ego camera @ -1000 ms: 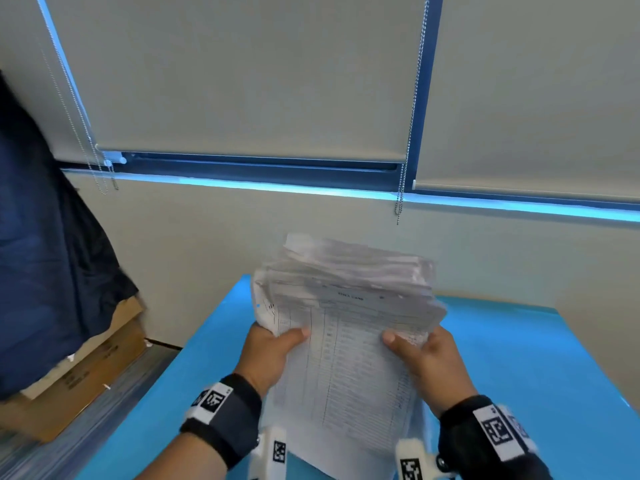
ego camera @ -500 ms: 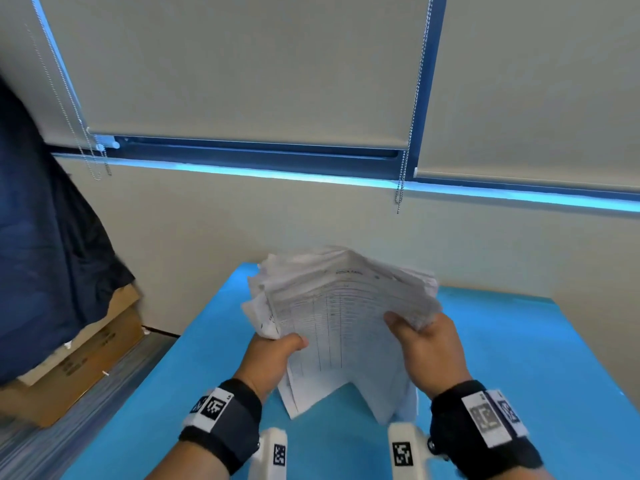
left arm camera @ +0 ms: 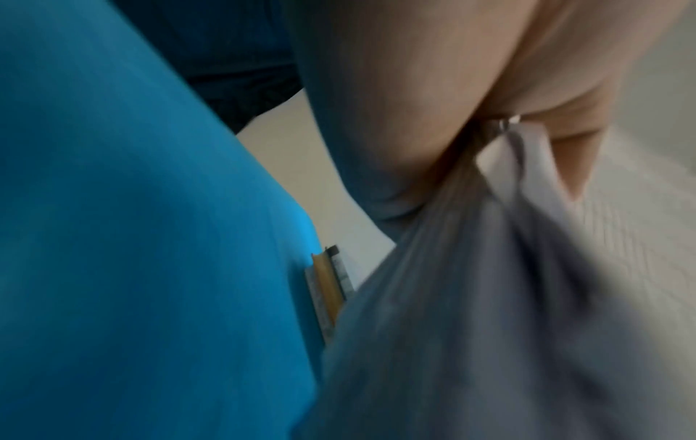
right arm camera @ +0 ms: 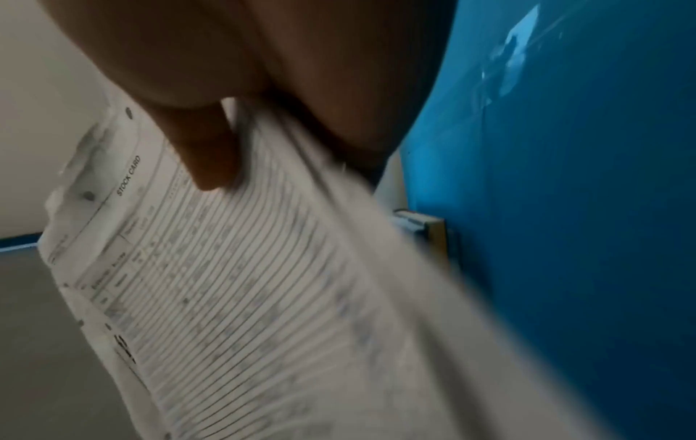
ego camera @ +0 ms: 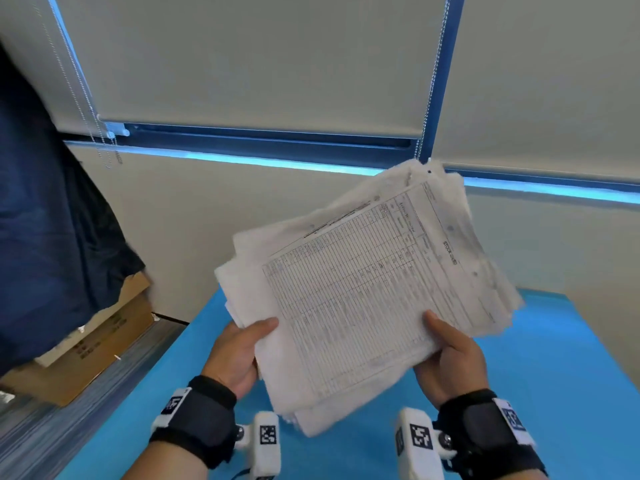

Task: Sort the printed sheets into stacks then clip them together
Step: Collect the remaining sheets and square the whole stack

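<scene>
A thick, uneven stack of printed sheets (ego camera: 367, 292) with ruled tables is held in the air above the blue table (ego camera: 554, 375), turned so its top points to the upper right. My left hand (ego camera: 239, 351) grips its lower left edge, thumb on top. My right hand (ego camera: 450, 355) grips its lower right edge, thumb on the top sheet. In the right wrist view the top sheet (right arm camera: 233, 268) reads "STOCK CARD" under my thumb (right arm camera: 203, 148). The left wrist view shows the blurred underside of the stack (left arm camera: 471, 312) pinched in my left hand (left arm camera: 471, 104).
A cream wall and closed roller blinds (ego camera: 259, 57) with bead chains stand behind the table. A dark blue garment (ego camera: 52, 220) hangs at the left over cardboard boxes (ego camera: 90, 351) on the floor.
The stack has been turned clockwise and lifted to the right; before, it stood upright and sagged between my hands. Both hands kept their grip.
</scene>
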